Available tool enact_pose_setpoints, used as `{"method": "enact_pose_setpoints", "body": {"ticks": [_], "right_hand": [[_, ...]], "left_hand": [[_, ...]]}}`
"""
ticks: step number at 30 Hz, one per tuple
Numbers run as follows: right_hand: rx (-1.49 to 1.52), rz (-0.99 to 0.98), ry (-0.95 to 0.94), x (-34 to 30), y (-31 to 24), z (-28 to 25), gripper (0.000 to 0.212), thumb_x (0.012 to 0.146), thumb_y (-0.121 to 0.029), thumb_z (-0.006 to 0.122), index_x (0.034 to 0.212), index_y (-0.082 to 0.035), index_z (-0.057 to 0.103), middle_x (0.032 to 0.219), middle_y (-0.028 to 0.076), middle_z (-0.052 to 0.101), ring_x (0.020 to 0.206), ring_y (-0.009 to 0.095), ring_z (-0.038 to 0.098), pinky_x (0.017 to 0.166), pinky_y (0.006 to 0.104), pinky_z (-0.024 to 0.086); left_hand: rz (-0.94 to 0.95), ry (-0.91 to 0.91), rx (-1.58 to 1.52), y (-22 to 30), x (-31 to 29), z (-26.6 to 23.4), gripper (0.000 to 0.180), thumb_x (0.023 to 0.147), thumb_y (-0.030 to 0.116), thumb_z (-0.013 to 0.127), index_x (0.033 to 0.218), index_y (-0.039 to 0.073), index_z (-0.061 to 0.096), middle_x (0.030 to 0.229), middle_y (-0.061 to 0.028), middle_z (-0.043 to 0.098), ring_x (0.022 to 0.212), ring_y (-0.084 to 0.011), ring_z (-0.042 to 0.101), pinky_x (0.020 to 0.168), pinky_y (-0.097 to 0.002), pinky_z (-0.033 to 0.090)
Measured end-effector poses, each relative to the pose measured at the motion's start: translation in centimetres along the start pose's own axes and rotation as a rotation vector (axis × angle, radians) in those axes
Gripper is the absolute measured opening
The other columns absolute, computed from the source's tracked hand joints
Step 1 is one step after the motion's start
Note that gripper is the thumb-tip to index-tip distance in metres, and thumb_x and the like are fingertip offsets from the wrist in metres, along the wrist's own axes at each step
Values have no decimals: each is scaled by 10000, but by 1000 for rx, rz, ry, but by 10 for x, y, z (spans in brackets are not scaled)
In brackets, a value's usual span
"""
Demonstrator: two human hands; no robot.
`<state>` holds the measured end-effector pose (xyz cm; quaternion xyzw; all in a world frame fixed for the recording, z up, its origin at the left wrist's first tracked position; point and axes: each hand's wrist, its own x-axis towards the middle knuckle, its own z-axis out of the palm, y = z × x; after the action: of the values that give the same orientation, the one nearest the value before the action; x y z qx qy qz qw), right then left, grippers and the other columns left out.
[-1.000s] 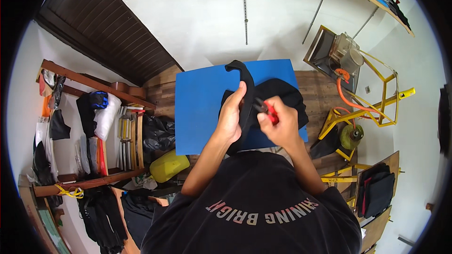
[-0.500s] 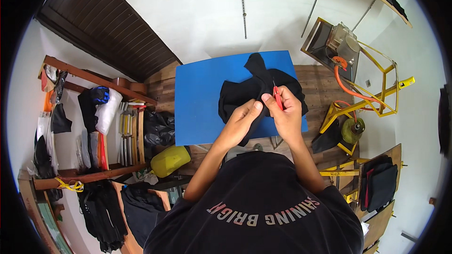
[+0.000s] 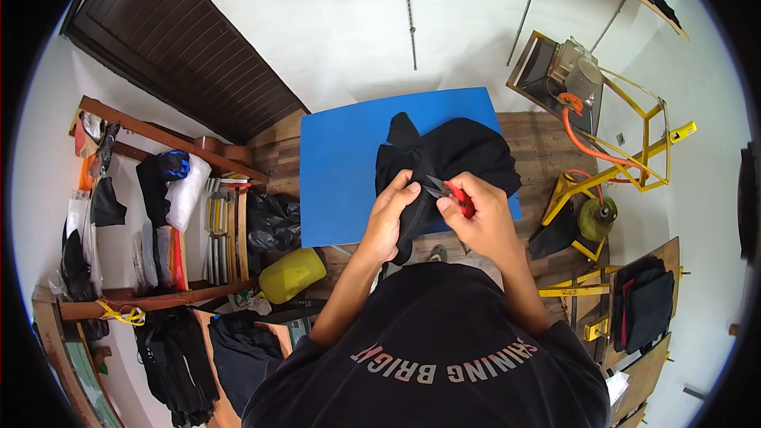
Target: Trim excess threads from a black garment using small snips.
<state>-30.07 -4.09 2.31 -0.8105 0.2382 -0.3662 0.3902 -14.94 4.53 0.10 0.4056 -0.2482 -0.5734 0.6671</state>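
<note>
A black garment (image 3: 468, 150) lies bunched on the blue table (image 3: 337, 166), with part of it hanging over the near edge. My left hand (image 3: 390, 218) pinches a fold of it between thumb and fingers. In my right hand (image 3: 485, 218) is a pair of red-handled thread snips (image 3: 458, 196), held closed in my fingers. Their dark blades point left at the fabric beside my left fingertips. Whether the blade tips touch the cloth, I cannot tell.
Left of the table stand a black plastic bag (image 3: 273, 222), a yellow-green container (image 3: 292, 275) and a shelf (image 3: 158, 297) with folded goods. To the right are a yellow metal frame (image 3: 626, 170) and a green gas cylinder (image 3: 596, 218). Dark clothes (image 3: 644, 309) lie on a lower-right shelf.
The snips have swung from pointing away to pointing left, their blades now in fuller view. Both hands have come nearer to me, and the raised cloth end has dropped toward the table.
</note>
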Motion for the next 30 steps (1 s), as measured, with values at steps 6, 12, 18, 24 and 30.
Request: {"method": "enact_pose_setpoints", "body": {"ticks": [6,12,18,24,30], "right_hand": [[-45,-20,46,-4,1,11,155,808,-113,677,826,-3,569,639,84,502,522,160,455,494,289,376],[30,-13,-2,-6,-1,18,141,808,-95,665,787,-4,559,592,70,459,492,139,405,466,290,347],[37,-42,-24,-4,-10,20,171,778,-99,688,752,-8,545,575,81,455,483,176,428,468,304,369],[-50,-118,5,-1,-12,24,194,739,-104,722,741,-25,545,604,82,507,489,212,507,465,314,424],[-128,-203,54,0,-11,25,215,713,-136,742,751,-37,556,619,70,544,494,213,551,459,308,448]], "left_hand": [[32,-8,-28,4,-5,3,314,865,191,455,1127,21,491,1004,-87,591,903,-142,602,823,-273,493],[69,-76,-86,8,-6,-3,417,793,138,424,1186,3,460,1053,-114,582,955,-171,593,874,-297,477],[95,-82,-179,15,-7,-1,414,810,144,406,1192,-4,469,1076,-116,588,966,-178,596,875,-301,477],[89,-84,-190,20,-6,-2,399,827,144,410,1194,1,473,1078,-112,593,965,-181,603,877,-305,480],[85,-61,-131,25,-4,-1,386,838,127,404,1190,5,504,1106,-60,562,1021,-126,543,915,-273,413]]}}
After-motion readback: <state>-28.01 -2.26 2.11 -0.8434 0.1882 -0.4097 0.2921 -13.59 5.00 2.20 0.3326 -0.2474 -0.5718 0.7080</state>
